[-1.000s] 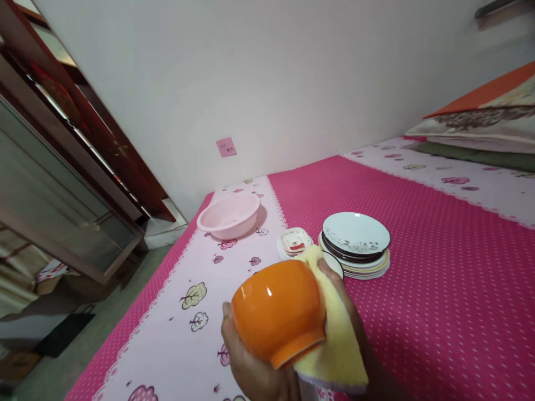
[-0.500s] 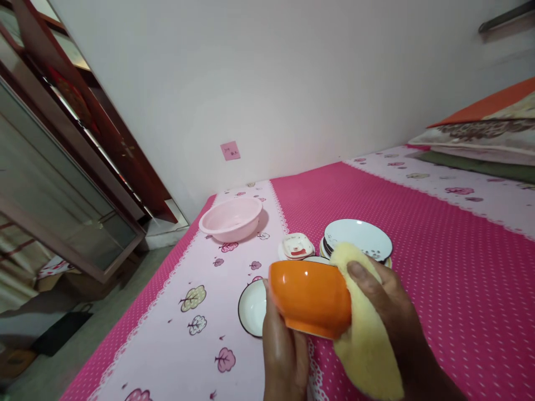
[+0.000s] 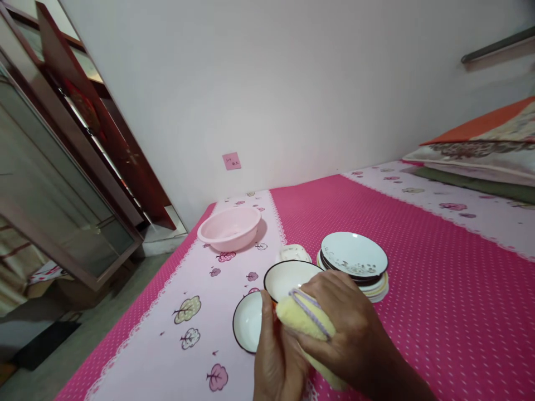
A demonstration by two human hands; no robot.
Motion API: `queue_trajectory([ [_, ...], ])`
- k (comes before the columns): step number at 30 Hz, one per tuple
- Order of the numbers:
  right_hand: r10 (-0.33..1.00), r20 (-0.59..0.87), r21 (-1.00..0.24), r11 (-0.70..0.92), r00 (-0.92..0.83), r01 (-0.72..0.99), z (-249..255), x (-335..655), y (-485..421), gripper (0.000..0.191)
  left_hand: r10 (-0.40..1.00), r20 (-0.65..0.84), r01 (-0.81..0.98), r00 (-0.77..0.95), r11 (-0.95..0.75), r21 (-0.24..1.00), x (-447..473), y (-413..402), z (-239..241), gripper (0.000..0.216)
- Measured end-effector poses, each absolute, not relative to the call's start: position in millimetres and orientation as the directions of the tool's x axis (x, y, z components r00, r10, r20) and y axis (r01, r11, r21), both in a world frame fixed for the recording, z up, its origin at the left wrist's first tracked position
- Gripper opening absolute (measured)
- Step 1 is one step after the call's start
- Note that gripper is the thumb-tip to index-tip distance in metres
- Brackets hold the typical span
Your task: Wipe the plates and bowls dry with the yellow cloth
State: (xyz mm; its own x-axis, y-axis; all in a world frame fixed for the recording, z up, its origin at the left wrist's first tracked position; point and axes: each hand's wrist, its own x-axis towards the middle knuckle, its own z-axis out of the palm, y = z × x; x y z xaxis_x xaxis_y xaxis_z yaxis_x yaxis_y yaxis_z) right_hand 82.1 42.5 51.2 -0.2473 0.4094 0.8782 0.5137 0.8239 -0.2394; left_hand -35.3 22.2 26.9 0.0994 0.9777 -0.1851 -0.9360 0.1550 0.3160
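Observation:
My left hand (image 3: 276,351) is wrapped round the orange bowl (image 3: 275,307), of which only a sliver shows between thumb and cloth. A yellow cloth (image 3: 307,318) with a purple edge covers the rest of the bowl. Gripping that cloth, my right hand (image 3: 345,314) presses it against the bowl. Just left of my left thumb lies a white bowl (image 3: 247,320) with a dark rim. Behind both hands sits another white dark-rimmed bowl (image 3: 288,278), partly hidden by them.
A stack of plates (image 3: 355,253) stands right of the bowls, with small white dishes (image 3: 295,254) beside it. Further back left is a pink basin (image 3: 229,228). Folded bedding (image 3: 480,145) lies at the right, along the white wall (image 3: 292,83). The bed's left edge drops to the floor.
The orange bowl has turned and dropped lower between my hands, and the cloth now hides most of it. My right hand has moved left, over the bowl. The white bowl behind shows more.

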Motion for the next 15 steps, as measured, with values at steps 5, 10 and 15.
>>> queue_trajectory([
  [5, 0.484, 0.820, -0.321, 0.830, -0.305, 0.456, 48.7, 86.6, 40.3, 0.037, 0.989, -0.118, -0.950, 0.092, 0.122, 0.286, -45.1, 27.1, 11.3, 0.034],
  [10, 0.632, 0.759, -0.499, 0.720, -0.157, 0.483, 46.3, 102.0, 45.5, 0.061, 0.987, 0.148, -0.937, 0.060, 0.005, 0.349, -50.0, 28.1, 2.2, 0.032],
  [15, 0.720, 0.689, -0.642, 0.657, -0.079, 0.395, 53.8, 114.1, 46.9, 0.033, 0.916, 0.378, -0.930, 0.137, -0.012, 0.366, -50.7, 27.4, 1.3, 0.037],
])
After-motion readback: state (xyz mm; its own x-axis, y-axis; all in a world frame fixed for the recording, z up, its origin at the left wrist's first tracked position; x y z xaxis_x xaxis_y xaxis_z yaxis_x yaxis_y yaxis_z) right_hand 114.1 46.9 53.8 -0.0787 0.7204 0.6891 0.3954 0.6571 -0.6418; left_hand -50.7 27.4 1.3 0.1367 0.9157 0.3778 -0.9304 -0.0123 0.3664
